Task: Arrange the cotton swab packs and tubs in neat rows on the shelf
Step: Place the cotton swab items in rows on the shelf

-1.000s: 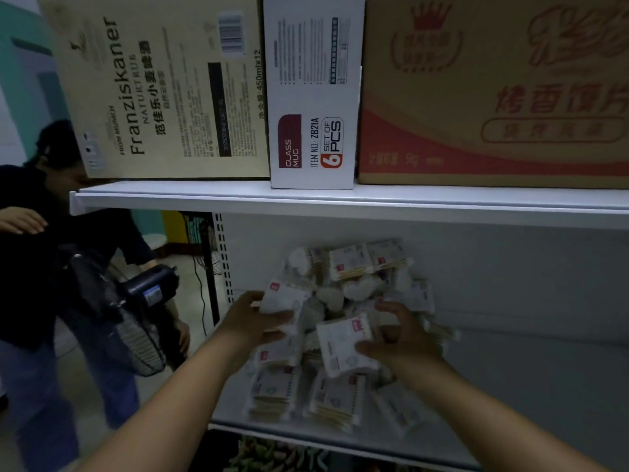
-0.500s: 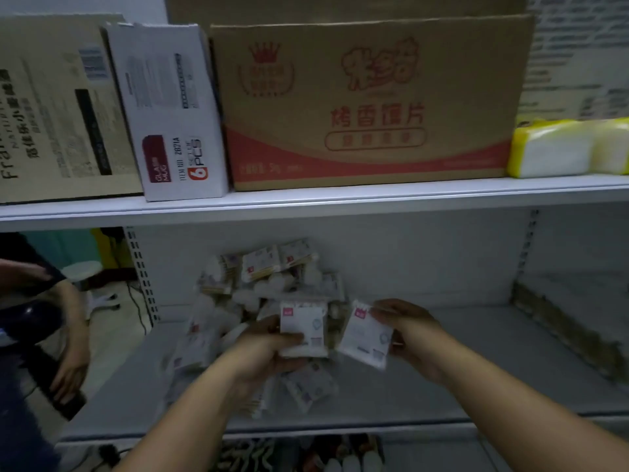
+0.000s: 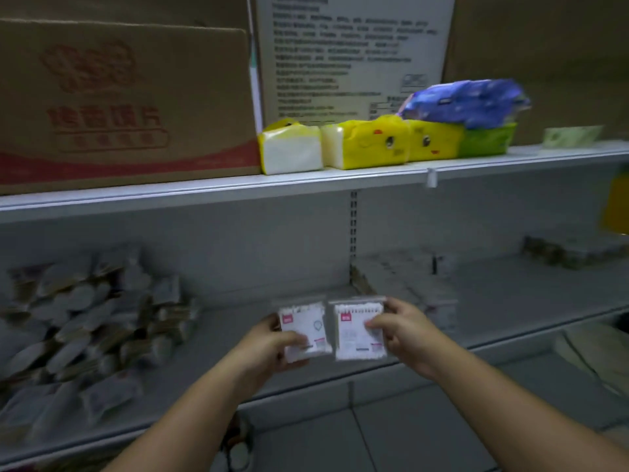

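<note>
A heap [image 3: 92, 321] lay left on the lower shelf [image 3: 510, 301]. Right of it, a left pack [image 3: 306, 327] sat just beside a right pack [image 3: 354, 332]. Above, a box [image 3: 119, 97] stood left of tissue packs [image 3: 367, 141].

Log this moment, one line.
left hand: grips flat white cotton swab pack | right hand: grips matching second pack | both over grey metal shelf | loose pack pile: shelf left

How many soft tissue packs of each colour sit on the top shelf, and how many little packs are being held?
Yellow tissue packs: 3
Green tissue pack: 1
Blue tissue pack: 1
Cotton swab packs, held: 2
Total: 7
The pale blurred thing far right is not counted.
</note>
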### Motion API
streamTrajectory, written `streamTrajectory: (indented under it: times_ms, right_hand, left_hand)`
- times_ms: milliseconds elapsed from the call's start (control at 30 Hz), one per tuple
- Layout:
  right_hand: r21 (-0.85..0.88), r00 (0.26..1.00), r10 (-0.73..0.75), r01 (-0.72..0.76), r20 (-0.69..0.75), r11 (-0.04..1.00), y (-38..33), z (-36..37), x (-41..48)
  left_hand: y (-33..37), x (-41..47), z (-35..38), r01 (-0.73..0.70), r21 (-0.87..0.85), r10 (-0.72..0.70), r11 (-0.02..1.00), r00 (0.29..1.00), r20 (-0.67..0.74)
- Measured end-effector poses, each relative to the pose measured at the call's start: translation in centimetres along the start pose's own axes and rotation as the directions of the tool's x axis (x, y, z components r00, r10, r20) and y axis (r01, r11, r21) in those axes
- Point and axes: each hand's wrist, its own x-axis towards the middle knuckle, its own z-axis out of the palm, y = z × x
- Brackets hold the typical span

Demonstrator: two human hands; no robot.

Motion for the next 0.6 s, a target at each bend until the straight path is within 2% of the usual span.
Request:
streamTrajectory:
  times_ms: [133,267,433,600]
  right_hand:
    - [-0.014,0.997,-0.012,0.011,-0.081,1.0,-0.7,-4.9,0.2]
    - [-0.028,0.988,-0.031,0.027,-0.153,0.999,-1.9,-9.8,1.5]
    - [-0.079,0.968,-0.078,0.061,-0.237,0.995,-4.1,-15.0,5.1]
    - [-0.108,0.933,-0.171,0.144,-0.318,0.984,-7.8,-20.7,9.1]
  left_hand:
    - [0.5,2.2,5.5,-0.012,-0.005,0.012,1.0,0.999,0.046]
    - [1.4,5.8,10.0,-0.035,0.068,0.03,0.997,0.997,0.075]
    - [4.1,11.4,14.0,-0.134,0.095,0.11,0.986,0.968,0.224]
    - [7.5,18.6,18.0,-0.197,0.069,0.178,0.978,0.958,0.225]
